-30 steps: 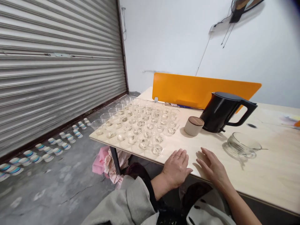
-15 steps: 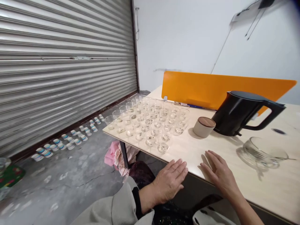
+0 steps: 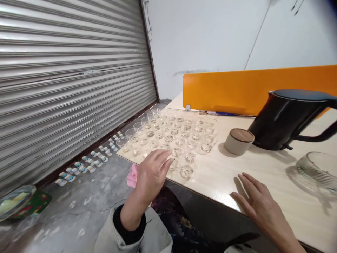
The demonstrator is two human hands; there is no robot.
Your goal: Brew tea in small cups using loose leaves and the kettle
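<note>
Several small clear glass cups stand in rows on the left end of a pale wooden table. My left hand is lifted off the table, fingers stretched out, its fingertips at the nearest cups of the front row; it holds nothing. My right hand lies flat and open on the tabletop near the front edge, with its fingers spread. A beige jar with a wooden lid stands right of the cups, beside a black electric kettle.
An orange divider panel runs along the table's back. A clear glass bowl sits at the right. On the concrete floor by the roller shutter lie rows of small blue-and-white cups. Pink cloth lies under the table.
My left hand has left the table's front edge and moved up and left to the front row of cups. My right hand has stayed flat. The view has shifted.
</note>
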